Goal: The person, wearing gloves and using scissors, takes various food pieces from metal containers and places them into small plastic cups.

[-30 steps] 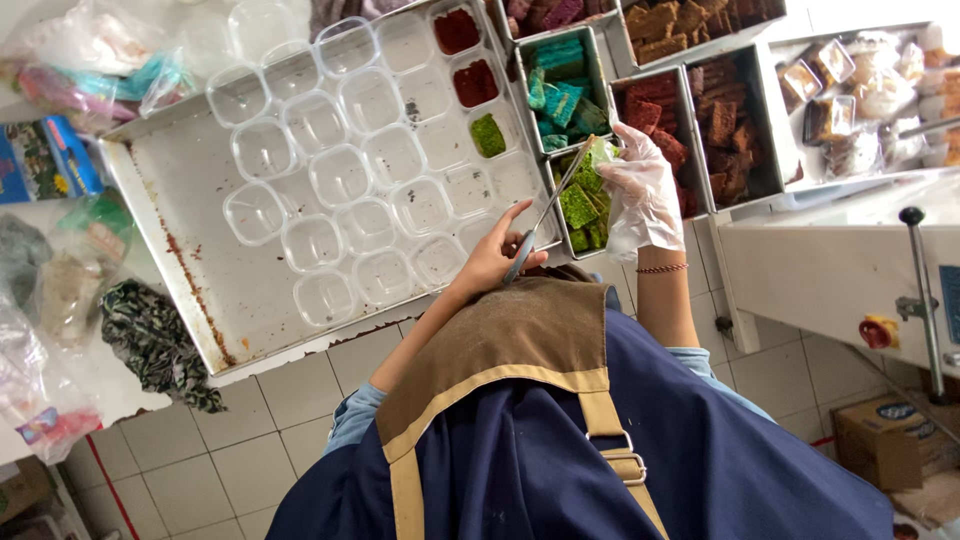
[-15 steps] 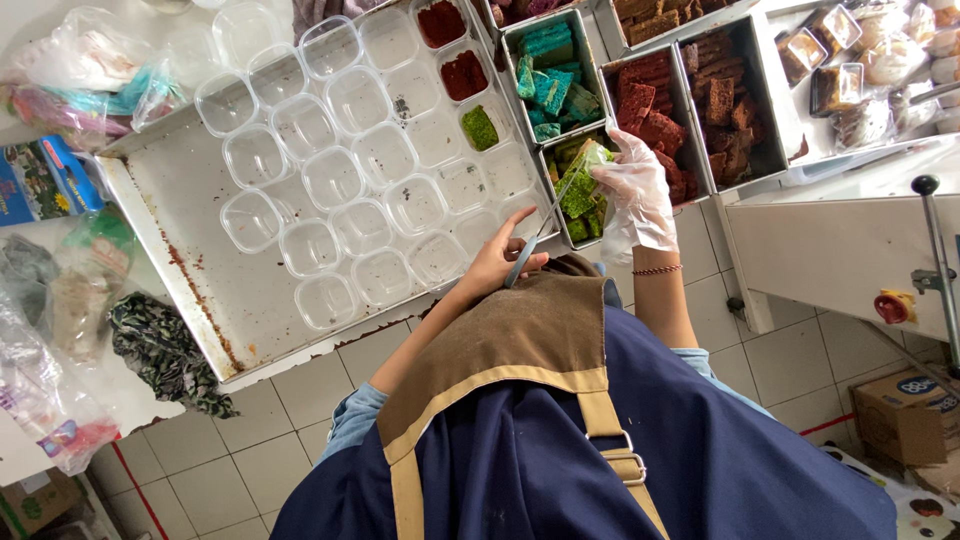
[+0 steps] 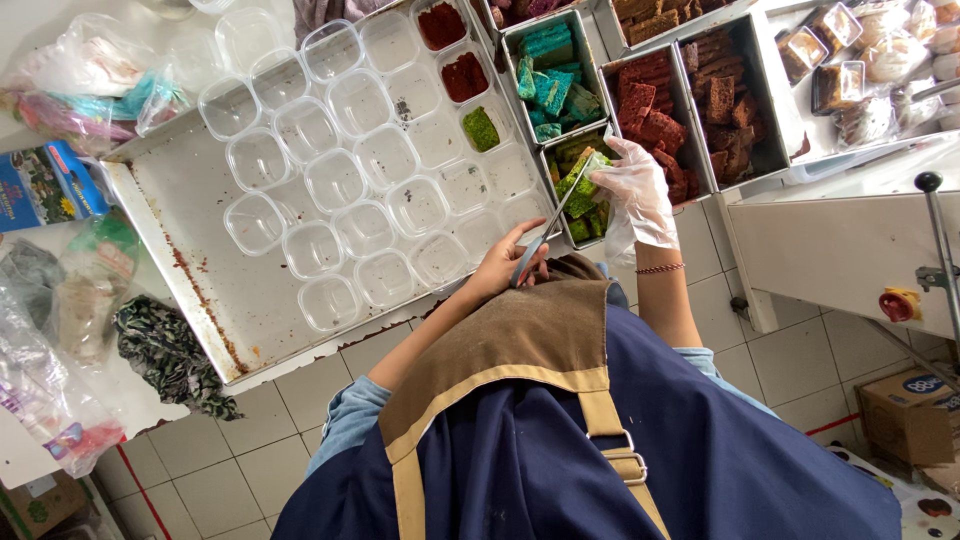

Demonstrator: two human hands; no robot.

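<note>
The left hand (image 3: 508,262), bare, is closed around the handles of scissors (image 3: 553,215), right at the near edge of the big metal tray (image 3: 190,225). The blades slant up to a piece of green cake (image 3: 583,178). The right hand (image 3: 640,195), in a thin clear glove, pinches this piece over the tin of green cake (image 3: 570,148). That tin is packed tightly between the tray's right rim, a tin of blue cake (image 3: 548,62) above and a tin of red cake (image 3: 655,112) beside it. Clear plastic cups (image 3: 335,180) fill most of the tray; its left strip lies bare. Bags (image 3: 70,70) crowd the tray's left side.
</note>
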